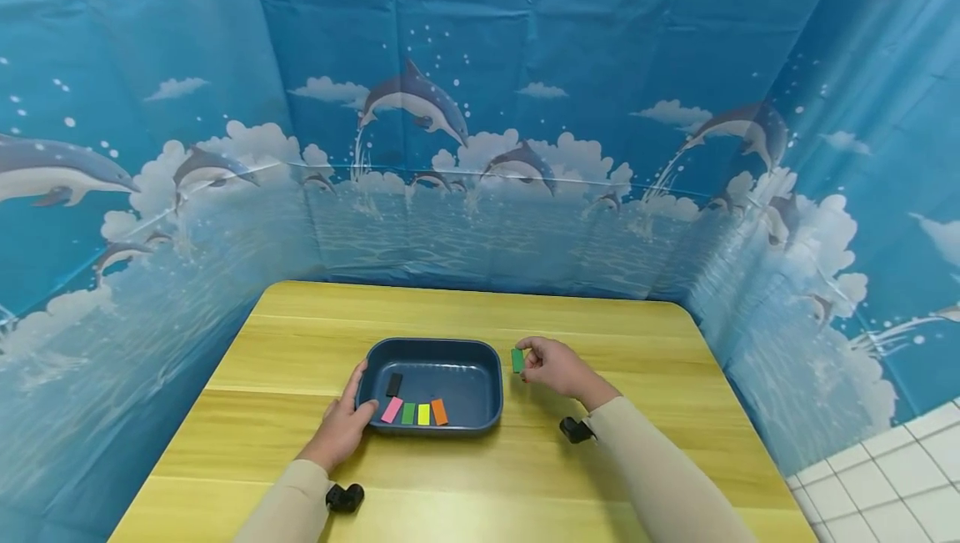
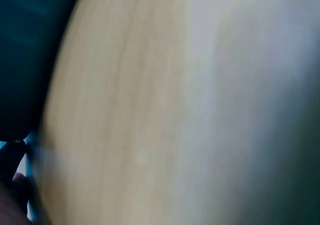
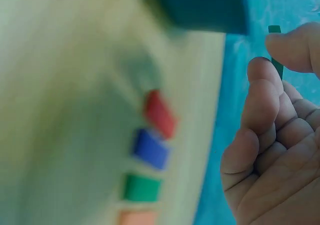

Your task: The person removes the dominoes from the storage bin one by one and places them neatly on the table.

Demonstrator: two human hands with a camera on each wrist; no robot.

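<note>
My left hand (image 1: 339, 426) holds the left end of a dark blue rectangular tray (image 1: 491, 423), fingers along the outer wall and thumb over the near left corner. In the left wrist view, the tray (image 2: 30, 60) fills the upper left. Beyond the tray's right side, my right hand (image 1: 557, 368) pinches a small green block (image 1: 517, 361) between thumb and fingertips. The right wrist view shows that green block (image 3: 274, 29) edge-on. Inside the tray lie black (image 1: 393, 384), pink (image 1: 392, 409), green (image 1: 408, 414), yellow (image 1: 423, 414) and orange (image 1: 439, 412) blocks.
In the right wrist view, red (image 3: 160, 115), blue (image 3: 151, 149), green (image 3: 142, 187) and orange (image 3: 137, 217) blocks lie in a row on the wooden table. A dolphin-printed curtain (image 1: 480, 218) surrounds the yellowish table (image 1: 300, 334) at the back and sides.
</note>
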